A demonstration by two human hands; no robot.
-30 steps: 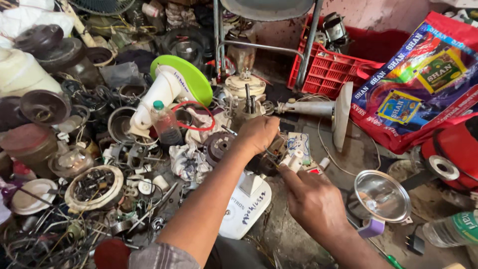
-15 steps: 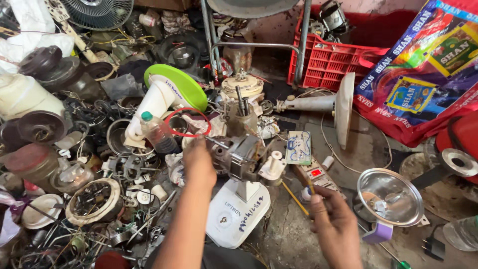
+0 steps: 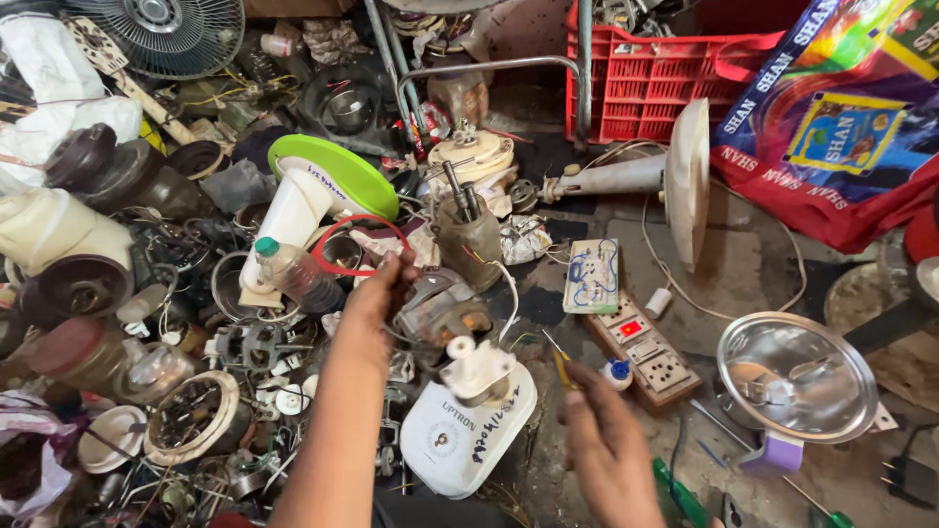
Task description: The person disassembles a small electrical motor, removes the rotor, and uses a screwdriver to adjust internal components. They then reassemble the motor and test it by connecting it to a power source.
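My left hand (image 3: 375, 298) reaches into the parts pile, its fingers curled on the left side of a grey electric motor (image 3: 445, 311), just beside a red ring (image 3: 328, 244). In front of the motor a white fan base (image 3: 460, 440) carries a white plastic post (image 3: 476, 367). My right hand (image 3: 608, 445) hovers lower right with loosely bent fingers. Its fingertips meet a thin yellow-handled screwdriver (image 3: 560, 370); whether they grip it is unclear.
A brown power strip (image 3: 646, 354) and a small wired board (image 3: 592, 276) lie right of the motor. A metal bowl-shaped reflector (image 3: 797, 376), a red crate (image 3: 665, 88), a colourful bag (image 3: 841, 127), a tipped white stand (image 3: 675, 176) and a bottle (image 3: 293, 276) surround them. Scrap motors fill the left.
My left hand moved left from the middle onto the grey motor. My right hand drew back from the board toward me and now sits by the yellow screwdriver.
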